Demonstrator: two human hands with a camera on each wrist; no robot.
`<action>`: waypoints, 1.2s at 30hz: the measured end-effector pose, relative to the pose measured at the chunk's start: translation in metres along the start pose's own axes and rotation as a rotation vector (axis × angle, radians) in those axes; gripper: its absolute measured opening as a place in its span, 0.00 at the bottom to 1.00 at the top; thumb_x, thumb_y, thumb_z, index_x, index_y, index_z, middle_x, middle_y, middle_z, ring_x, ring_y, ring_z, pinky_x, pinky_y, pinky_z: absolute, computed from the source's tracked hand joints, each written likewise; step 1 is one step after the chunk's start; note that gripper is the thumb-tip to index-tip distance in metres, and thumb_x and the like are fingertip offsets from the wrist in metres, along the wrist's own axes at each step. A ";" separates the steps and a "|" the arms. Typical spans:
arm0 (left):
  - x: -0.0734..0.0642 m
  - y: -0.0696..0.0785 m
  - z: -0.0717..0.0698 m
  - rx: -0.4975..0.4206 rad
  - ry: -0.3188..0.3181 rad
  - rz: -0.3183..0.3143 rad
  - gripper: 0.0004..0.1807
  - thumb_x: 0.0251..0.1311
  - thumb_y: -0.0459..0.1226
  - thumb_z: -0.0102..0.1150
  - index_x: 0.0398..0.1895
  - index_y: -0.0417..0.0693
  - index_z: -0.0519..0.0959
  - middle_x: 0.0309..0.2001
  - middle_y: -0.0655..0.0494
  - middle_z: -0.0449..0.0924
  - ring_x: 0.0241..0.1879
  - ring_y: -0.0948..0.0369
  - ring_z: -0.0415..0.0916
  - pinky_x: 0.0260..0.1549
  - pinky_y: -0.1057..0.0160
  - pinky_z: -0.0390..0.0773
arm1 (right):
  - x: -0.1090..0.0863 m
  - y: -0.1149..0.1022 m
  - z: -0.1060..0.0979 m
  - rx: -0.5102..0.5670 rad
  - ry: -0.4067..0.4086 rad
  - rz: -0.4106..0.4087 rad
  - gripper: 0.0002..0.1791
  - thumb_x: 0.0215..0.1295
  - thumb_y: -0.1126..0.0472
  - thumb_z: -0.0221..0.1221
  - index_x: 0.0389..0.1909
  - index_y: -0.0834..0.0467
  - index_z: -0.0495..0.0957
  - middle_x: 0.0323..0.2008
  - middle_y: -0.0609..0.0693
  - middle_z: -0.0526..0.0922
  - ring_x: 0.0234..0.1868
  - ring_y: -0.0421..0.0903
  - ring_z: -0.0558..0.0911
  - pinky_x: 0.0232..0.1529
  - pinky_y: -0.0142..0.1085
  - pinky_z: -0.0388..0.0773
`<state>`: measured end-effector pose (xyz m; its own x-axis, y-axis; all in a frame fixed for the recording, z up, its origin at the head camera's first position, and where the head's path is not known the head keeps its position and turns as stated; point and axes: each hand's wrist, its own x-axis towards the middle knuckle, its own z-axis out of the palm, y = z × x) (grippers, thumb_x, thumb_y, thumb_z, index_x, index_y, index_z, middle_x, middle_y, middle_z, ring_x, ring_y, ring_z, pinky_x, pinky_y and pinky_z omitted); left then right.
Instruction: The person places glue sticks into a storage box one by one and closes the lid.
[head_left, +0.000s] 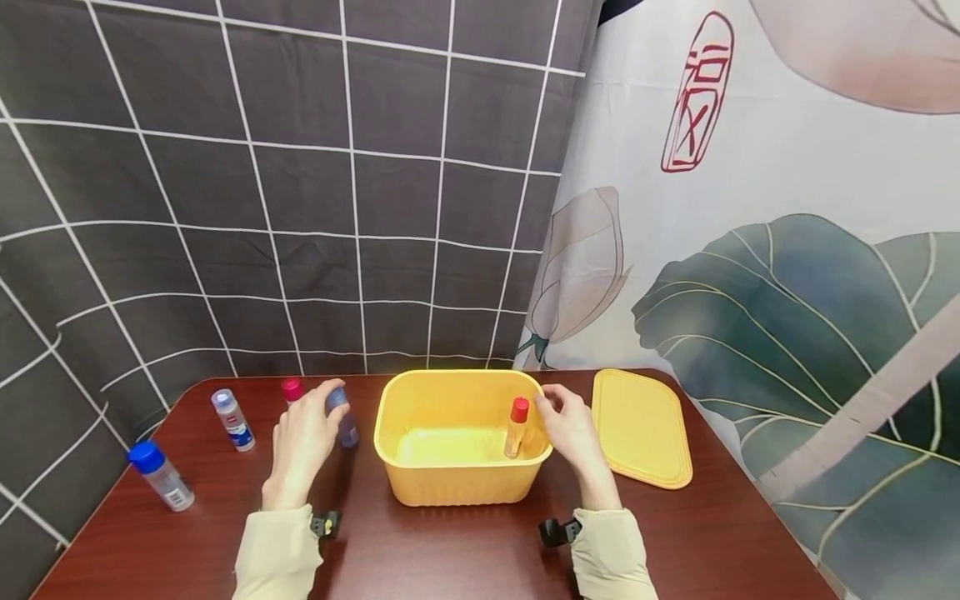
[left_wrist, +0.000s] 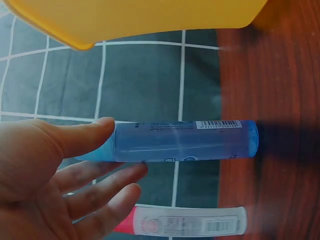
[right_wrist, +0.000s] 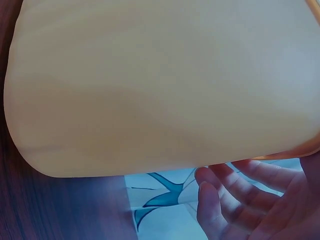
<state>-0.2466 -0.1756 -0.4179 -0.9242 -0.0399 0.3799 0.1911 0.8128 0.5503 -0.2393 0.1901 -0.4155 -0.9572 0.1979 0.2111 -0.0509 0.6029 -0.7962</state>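
Thumb and fingers of my left hand (head_left: 303, 437) pinch the capped top of a translucent blue bottle (left_wrist: 185, 141). It stands upright, its base at or just above the table. A bottle with a pink-red cap (head_left: 292, 388) is right behind that hand; its white label (left_wrist: 190, 221) shows in the left wrist view. My right hand (head_left: 573, 425) holds the right rim of the yellow box (head_left: 461, 485), with fingers (right_wrist: 235, 195) along the outer wall. Most of its thumb is hidden in the right wrist view. Inside the box, a red-capped bottle (head_left: 516, 429) stands near the right end.
On the left of the brown table (head_left: 420, 554) are a bottle with a blue cap (head_left: 161, 475) and a clear-capped bottle with a blue label (head_left: 234, 421). A yellow lid (head_left: 642, 429) lies flat right of the box. Hanging cloth (head_left: 300, 200) borders the table's back.
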 end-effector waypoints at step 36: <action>-0.018 0.055 -0.050 -0.018 0.255 0.091 0.22 0.58 0.36 0.68 0.57 0.50 0.79 0.41 0.42 0.83 0.29 0.42 0.79 0.20 0.49 0.74 | 0.000 0.000 -0.002 -0.003 -0.010 0.006 0.15 0.70 0.55 0.57 0.51 0.59 0.80 0.30 0.51 0.79 0.31 0.49 0.77 0.31 0.37 0.74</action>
<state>-0.2032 -0.1590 -0.3576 -0.7903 -0.1139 0.6021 0.2774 0.8096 0.5173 -0.2393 0.1915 -0.4148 -0.9602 0.1939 0.2011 -0.0448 0.6037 -0.7959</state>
